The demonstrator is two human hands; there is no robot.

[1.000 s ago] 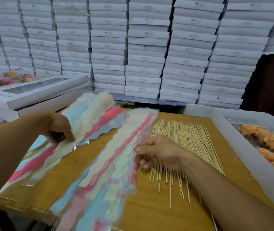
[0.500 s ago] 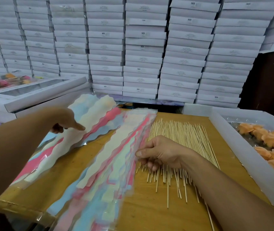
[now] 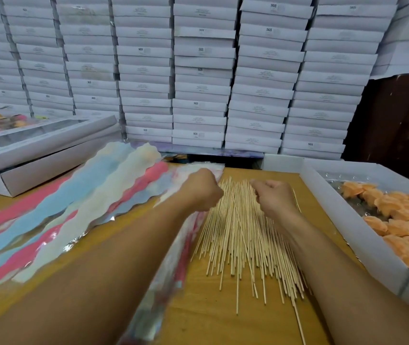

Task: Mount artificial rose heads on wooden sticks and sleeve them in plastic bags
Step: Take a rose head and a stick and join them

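Both hands, left hand [image 3: 202, 189] and right hand [image 3: 272, 197], rest curled on the far end of the wooden sticks [image 3: 243, 235]; whether either grips a stick cannot be determined. Rose heads [image 3: 397, 220] lie boxed right of them, plastic bags [image 3: 94, 195] left. No rose appears mounted; the task is judged barely begun.

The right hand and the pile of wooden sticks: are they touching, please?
Touching. The head view shows the right hand resting on the wooden sticks, fingers curled into the pile's far end.

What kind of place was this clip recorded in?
Probably a small packing workshop or stockroom: a wall of stacked white boxes, a loose pile of wooden sticks on the wooden table, and an open tray of orange rose heads.
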